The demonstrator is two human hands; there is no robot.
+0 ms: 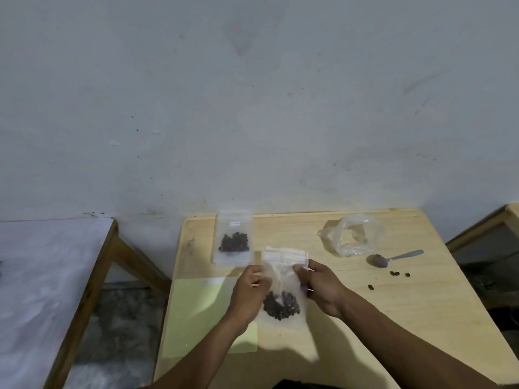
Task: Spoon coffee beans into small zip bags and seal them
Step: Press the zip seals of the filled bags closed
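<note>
Zip bag (pixel 280 290) with coffee beans (pixel 280 304) pooled at its bottom hangs upright between my hands, just above the bench (pixel 393 318) — long axis running away from me, mouth at the far end. My left hand (pixel 248 289) pinches the left edge near the top; my right hand (pixel 320 284) pinches the right edge, level with it. Both sit equally close to the zip strip — sealing it looks like my next move.

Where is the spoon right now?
In the head view, the small grey metal spoon lies on the light wooden table, on the right side, just in front of the crumpled clear plastic bag and behind a few loose dark coffee beans.
</note>
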